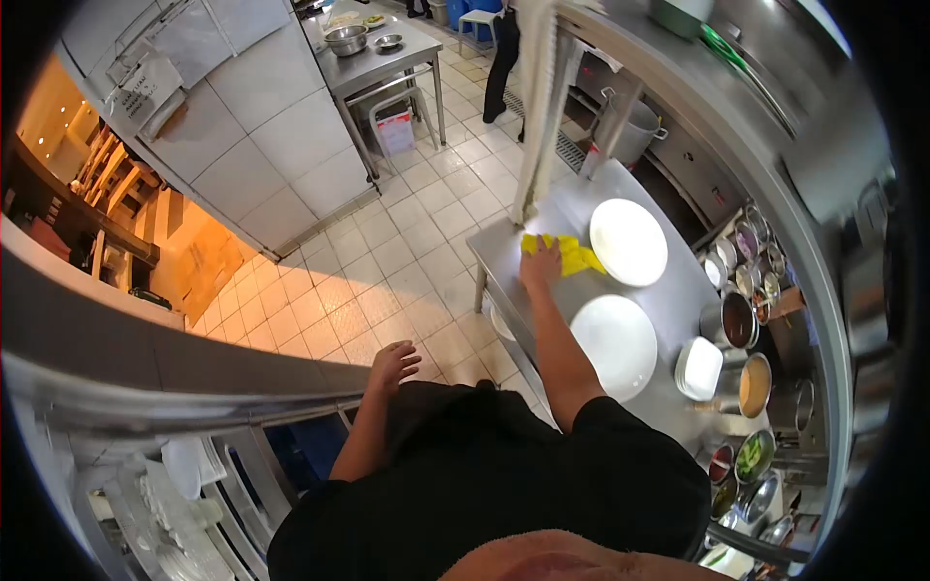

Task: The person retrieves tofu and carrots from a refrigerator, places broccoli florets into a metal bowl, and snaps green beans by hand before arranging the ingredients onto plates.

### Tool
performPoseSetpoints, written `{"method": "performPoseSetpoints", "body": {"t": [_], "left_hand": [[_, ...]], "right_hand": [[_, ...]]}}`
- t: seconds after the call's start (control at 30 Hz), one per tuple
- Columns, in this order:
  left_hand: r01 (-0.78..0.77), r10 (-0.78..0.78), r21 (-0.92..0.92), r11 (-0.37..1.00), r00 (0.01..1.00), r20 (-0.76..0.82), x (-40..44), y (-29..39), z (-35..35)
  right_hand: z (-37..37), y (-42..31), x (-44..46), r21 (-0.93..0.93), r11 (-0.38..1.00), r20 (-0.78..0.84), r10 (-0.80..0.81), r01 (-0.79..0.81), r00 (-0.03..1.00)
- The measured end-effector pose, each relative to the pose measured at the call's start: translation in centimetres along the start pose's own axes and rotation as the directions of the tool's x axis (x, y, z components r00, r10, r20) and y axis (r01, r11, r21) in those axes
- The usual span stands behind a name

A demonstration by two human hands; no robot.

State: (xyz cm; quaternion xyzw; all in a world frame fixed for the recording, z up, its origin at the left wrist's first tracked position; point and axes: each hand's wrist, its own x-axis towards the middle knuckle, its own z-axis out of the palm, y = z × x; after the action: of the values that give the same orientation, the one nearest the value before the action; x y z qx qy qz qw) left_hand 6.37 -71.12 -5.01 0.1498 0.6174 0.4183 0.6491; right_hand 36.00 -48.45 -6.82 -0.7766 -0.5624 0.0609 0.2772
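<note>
My right hand [542, 261] presses down on a yellow cloth [576, 257] at the near-left corner of the steel table [518, 295]. Its fingers are curled over the cloth. Just right of the cloth lies a large white plate [629, 242], and a second white plate [613, 347] sits closer to my body, beside my right forearm. My left hand [393, 366] hangs in the air over the floor on the left, its fingers apart and nothing in them.
Small white dishes [698, 368] are stacked on the table. Along its right side stand several metal pots [728, 320] and bowls of food. A steel shelf [765, 136] runs above. Another steel table [387, 58] with bowls stands at the back, near a person's dark-trousered leg [502, 68].
</note>
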Motion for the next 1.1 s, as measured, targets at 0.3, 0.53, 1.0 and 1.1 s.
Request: {"method": "performPoseSetpoints", "body": {"t": [0.3, 0.53, 1.0, 1.1], "left_hand": [[0.053, -0.08, 0.158, 0.986, 0.982, 0.169, 18.5, 12.1, -3.9], [-0.519, 0.019, 0.547, 0.656, 0.737, 0.676, 28.9, 27.4, 8.0], [-0.373, -0.039, 0.927, 0.044, 0.926, 0.375, 63.2, 27.6, -19.7], [0.037, -0.168, 0.979, -0.202, 0.983, -0.072, 58.5, 35.0, -25.1]], "right_hand": [[4.1, 3.0, 3.6, -0.298, 0.953, 0.032, -0.04, 0.048, 0.999], [2.0, -2.4, 2.3, -0.436, 0.88, 0.066, 0.24, -0.188, 0.969], [9.5, -20.2, 15.7, -0.057, 0.991, 0.823, 0.113, -0.118, 0.557], [15.4, -22.0, 23.8, 0.021, 1.0, 0.782, -0.006, -0.017, 0.623]]}}
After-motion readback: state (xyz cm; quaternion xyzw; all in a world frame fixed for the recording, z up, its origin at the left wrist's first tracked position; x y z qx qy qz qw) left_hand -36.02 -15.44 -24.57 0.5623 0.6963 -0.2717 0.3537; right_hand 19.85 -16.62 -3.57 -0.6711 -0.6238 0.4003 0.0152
